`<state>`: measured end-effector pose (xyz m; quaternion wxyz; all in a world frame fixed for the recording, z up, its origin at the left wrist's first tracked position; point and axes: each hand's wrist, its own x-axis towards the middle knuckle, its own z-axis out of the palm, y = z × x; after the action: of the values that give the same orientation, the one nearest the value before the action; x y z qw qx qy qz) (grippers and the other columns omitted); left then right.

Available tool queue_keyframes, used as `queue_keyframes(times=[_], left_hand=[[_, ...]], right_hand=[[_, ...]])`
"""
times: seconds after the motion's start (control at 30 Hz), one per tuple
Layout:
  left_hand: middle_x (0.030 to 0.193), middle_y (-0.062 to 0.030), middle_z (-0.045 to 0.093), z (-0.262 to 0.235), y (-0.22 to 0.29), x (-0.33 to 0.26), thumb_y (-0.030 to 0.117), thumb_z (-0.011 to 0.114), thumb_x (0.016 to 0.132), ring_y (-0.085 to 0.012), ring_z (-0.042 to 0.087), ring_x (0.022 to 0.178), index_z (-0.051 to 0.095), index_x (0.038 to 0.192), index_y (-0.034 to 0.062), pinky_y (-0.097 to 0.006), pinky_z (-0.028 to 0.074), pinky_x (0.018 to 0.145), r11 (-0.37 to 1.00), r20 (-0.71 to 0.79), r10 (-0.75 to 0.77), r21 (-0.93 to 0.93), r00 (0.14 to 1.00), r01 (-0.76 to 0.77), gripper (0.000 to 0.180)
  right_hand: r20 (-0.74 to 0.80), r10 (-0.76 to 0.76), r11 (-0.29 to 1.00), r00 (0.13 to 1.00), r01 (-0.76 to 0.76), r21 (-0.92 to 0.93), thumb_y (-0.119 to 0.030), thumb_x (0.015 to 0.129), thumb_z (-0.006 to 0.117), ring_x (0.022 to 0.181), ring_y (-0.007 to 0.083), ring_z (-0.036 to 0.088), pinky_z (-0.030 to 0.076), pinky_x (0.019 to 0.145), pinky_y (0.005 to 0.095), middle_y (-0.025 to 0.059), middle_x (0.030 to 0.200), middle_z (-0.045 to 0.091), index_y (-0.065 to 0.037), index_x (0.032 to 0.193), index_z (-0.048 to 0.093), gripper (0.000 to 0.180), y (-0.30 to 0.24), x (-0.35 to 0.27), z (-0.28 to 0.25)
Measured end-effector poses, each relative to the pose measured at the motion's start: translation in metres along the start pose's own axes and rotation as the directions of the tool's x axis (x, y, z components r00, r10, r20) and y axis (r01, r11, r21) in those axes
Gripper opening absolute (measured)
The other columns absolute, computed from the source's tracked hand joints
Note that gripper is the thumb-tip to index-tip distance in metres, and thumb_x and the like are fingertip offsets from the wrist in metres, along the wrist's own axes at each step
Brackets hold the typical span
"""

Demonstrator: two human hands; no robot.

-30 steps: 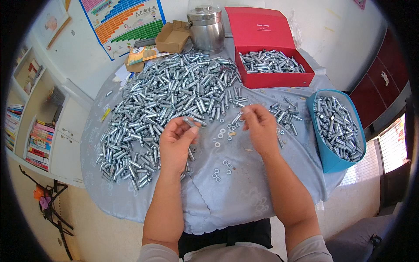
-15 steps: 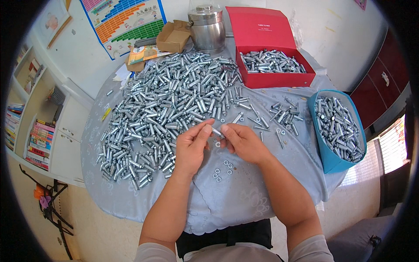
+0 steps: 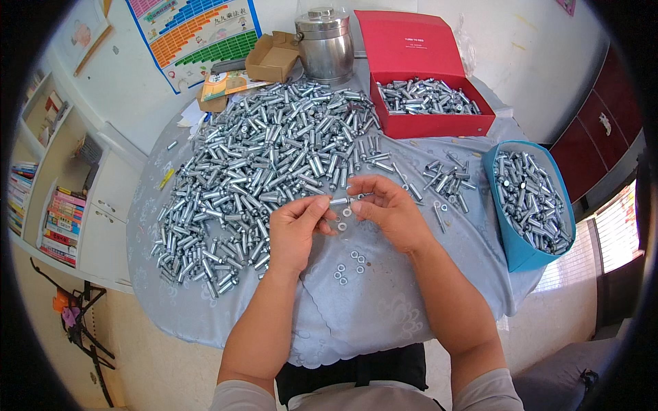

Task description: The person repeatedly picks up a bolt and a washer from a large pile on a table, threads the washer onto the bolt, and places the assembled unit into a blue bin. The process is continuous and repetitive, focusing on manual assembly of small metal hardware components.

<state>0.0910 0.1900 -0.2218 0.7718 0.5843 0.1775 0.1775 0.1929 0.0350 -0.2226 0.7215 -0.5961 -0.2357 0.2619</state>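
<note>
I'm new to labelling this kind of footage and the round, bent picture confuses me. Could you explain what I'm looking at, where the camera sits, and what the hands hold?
The camera sits on a person's head, looking down; its fisheye lens bends straight edges. The left hand and right hand meet over a round table covered in a pale cloth, pinching a small metal sleeve between them. A big pile of silver sleeves lies ahead, loose washers nearer. A red box and blue tub hold more sleeves.
</note>
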Motion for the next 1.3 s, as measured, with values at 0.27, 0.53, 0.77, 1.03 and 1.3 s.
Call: queue_keyframes(times=[0.27, 0.53, 0.77, 1.03, 1.3], left_hand=[[0.082, -0.0094, 0.068, -0.001, -0.003, 0.002, 0.016, 0.065, 0.091, -0.0107, 0.059, 0.061, 0.068, 0.103, -0.0034, -0.027, 0.056, 0.058, 0.998, 0.011, 0.002, -0.067, 1.0, -0.001, 0.023], [0.081, -0.0085, 0.067, -0.002, -0.004, 0.002, 0.016, 0.063, 0.092, -0.0107, 0.059, 0.061, 0.067, 0.105, -0.0024, -0.029, 0.057, 0.059, 0.995, 0.034, -0.008, -0.1, 0.999, 0.012, 0.022], [0.082, -0.008, 0.067, -0.001, -0.004, 0.002, 0.016, 0.063, 0.093, -0.0103, 0.059, 0.061, 0.067, 0.105, -0.0022, -0.029, 0.057, 0.059, 0.995, 0.03, -0.007, -0.099, 1.0, 0.01, 0.022], [0.082, -0.0078, 0.067, -0.002, -0.004, 0.002, 0.016, 0.062, 0.093, -0.0099, 0.059, 0.061, 0.067, 0.105, -0.0018, -0.028, 0.057, 0.06, 0.994, 0.031, -0.004, -0.111, 1.0, 0.008, 0.022], [0.08, -0.0076, 0.066, 0.0, -0.002, 0.001, 0.016, 0.062, 0.093, -0.0104, 0.059, 0.061, 0.067, 0.103, -0.0019, -0.028, 0.056, 0.058, 0.993, 0.013, -0.012, -0.116, 1.0, 0.014, 0.021]], right_hand=[[-0.033, -0.053, 0.998, 0.998, 0.052, -0.038, -0.014, 0.094, 0.059, 0.072, 0.0092, 0.057, 0.047, 0.068, 0.0243, 0.0029, 0.086, 0.064, -0.001, 0.103, 0.064, 0.017, -0.007, -0.002, 0.006], [-0.009, -0.001, 1.0, 1.0, 0.001, 0.031, -0.01, 0.088, 0.067, 0.075, 0.0079, 0.057, 0.048, 0.066, 0.0236, 0.0011, 0.087, 0.063, -0.001, 0.105, 0.063, 0.02, -0.004, -0.001, 0.003], [-0.064, -0.047, 0.999, 0.997, 0.049, 0.025, -0.008, 0.09, 0.063, 0.073, 0.0094, 0.057, 0.048, 0.068, 0.0243, 0.0041, 0.087, 0.064, -0.001, 0.11, 0.062, 0.022, -0.008, -0.004, 0.01], [0.032, 0.138, 0.99, 0.99, -0.138, -0.013, -0.011, 0.09, 0.065, 0.073, 0.0087, 0.059, 0.049, 0.065, 0.0237, 0.0048, 0.092, 0.064, 0.001, 0.109, 0.062, 0.023, -0.002, 0.001, -0.003], [0.002, 0.123, 0.991, 0.992, -0.123, 0.057, -0.009, 0.092, 0.062, 0.072, 0.0105, 0.059, 0.05, 0.065, 0.0249, 0.0046, 0.088, 0.064, 0.0, 0.106, 0.062, 0.017, -0.003, 0.0, 0.005]])
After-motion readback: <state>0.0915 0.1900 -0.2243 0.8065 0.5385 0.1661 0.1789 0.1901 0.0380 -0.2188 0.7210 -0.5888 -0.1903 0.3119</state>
